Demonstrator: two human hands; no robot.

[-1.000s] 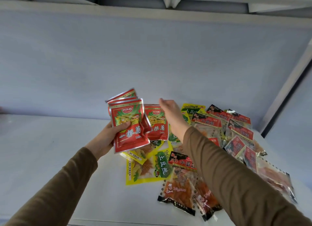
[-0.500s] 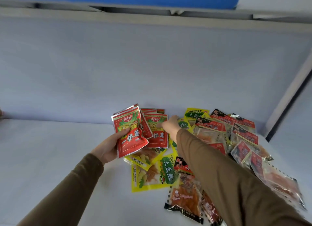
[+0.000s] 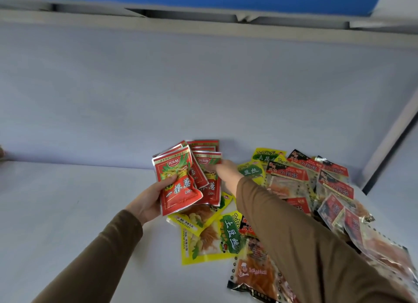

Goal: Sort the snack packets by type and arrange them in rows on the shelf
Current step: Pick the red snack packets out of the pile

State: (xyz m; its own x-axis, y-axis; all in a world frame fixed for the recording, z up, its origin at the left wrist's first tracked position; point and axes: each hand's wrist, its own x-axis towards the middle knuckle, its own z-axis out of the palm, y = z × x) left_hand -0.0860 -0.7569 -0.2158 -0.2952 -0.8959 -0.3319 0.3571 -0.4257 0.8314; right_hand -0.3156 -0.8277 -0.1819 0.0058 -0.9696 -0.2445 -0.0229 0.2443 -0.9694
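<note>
My left hand (image 3: 151, 200) grips a small stack of red snack packets (image 3: 178, 185) just above the white shelf (image 3: 67, 223), thumb on the front one. My right hand (image 3: 226, 171) reaches past them and pinches the top of another red packet (image 3: 209, 178) that lies against the back wall with more red ones behind it. Yellow-green packets (image 3: 210, 239) lie under and in front of the red ones. Black-and-red packets (image 3: 291, 169) with clear windows spread to the right, partly hidden by my right sleeve.
The grey back wall (image 3: 203, 88) rises straight behind the pile. A side post (image 3: 389, 140) closes the shelf on the right. The left half of the shelf is bare white surface. The upper shelf's edge (image 3: 203, 24) runs overhead.
Both hands have dropped lower toward the shelf. My right hand moved from open in the air to the red packet at the back wall and took hold of its top.
</note>
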